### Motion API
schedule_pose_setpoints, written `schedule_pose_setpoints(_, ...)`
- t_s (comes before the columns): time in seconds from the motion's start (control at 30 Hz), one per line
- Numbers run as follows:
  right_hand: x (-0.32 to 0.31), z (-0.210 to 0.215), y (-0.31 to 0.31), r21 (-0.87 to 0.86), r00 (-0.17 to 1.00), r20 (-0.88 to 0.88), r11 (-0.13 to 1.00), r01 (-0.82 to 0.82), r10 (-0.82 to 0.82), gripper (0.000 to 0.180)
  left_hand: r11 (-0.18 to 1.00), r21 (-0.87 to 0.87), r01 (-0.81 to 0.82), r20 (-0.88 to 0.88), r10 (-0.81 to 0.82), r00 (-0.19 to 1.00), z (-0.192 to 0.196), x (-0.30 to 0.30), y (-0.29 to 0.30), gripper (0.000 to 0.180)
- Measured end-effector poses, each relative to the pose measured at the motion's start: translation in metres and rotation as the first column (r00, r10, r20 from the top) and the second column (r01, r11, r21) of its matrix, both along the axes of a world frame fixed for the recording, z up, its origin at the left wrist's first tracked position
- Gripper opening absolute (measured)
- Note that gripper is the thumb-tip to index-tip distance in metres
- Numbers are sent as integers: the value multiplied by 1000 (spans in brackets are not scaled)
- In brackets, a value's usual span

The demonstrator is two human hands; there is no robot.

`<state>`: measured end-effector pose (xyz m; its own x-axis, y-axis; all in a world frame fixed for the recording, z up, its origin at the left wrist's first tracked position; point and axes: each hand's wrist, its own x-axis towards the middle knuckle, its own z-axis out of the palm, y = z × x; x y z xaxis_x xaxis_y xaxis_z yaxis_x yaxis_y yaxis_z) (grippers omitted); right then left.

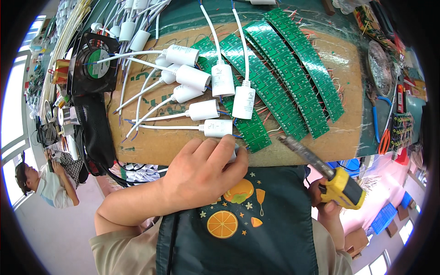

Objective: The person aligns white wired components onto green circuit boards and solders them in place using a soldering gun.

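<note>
My left hand (204, 167) is closed at the cardboard's near edge, its fingers wrapped round a white plastic cylinder (234, 154) that they mostly hide. In my right hand (327, 206) is a yellow-and-black soldering gun (344, 189), its long metal barrel pointing up and left toward the boards. Just beyond my left fingers lies a white cylinder with a cable (217, 128), and several more are spread farther off. Two of them (222, 80) rest across strips of green circuit boards (256, 78), which have thin red wires along their edges.
A brown cardboard sheet (348, 137) covers the middle of the green table. On the left stand a black fan (94, 64) and more white cables. Pliers with blue handles (376, 123), orange-handled scissors (384, 141) and a metal dish (380, 66) are at right. Another person (55, 183) is at far left.
</note>
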<state>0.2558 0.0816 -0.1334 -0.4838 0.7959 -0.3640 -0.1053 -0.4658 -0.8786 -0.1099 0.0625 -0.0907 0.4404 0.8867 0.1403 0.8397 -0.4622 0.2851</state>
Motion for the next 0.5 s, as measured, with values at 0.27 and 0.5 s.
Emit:
schedule_pose_setpoints(0.27, 1, 8, 71, 235, 915, -265, 900, 368, -305, 71, 999, -32, 5, -40, -6, 999, 3, 0, 0, 36)
schedule_pose_setpoints(0.5, 17, 16, 148, 122, 707, -85, 697, 706, -702, 50, 999, -3, 37, -62, -37, 997, 5, -1, 1, 35)
